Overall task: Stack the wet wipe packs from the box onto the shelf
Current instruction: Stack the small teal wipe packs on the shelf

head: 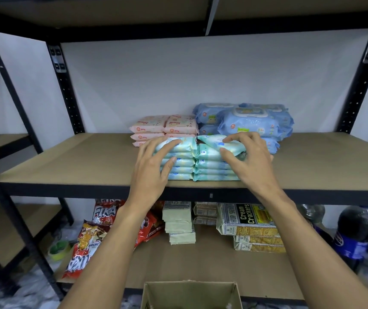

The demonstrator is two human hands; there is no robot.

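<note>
Gripping the tilted top pack [212, 140] of the right stack in the curled fingers of the right hand [252, 161], just under the palm, long axis along the shelf [67, 157] front. Pressing the neighbouring stack [183, 162] with the left hand [154, 172], fingers spread and nearly straight. Probably only to level it downward, with free board on both sides and blue packs [245, 123] close behind.

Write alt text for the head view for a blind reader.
On a shelf, the left hand rests on the left stack of pale green wipe packs; the right hand grips the top pack of the right stack. Pink packs and blue packs sit behind; an open box is below.
</note>
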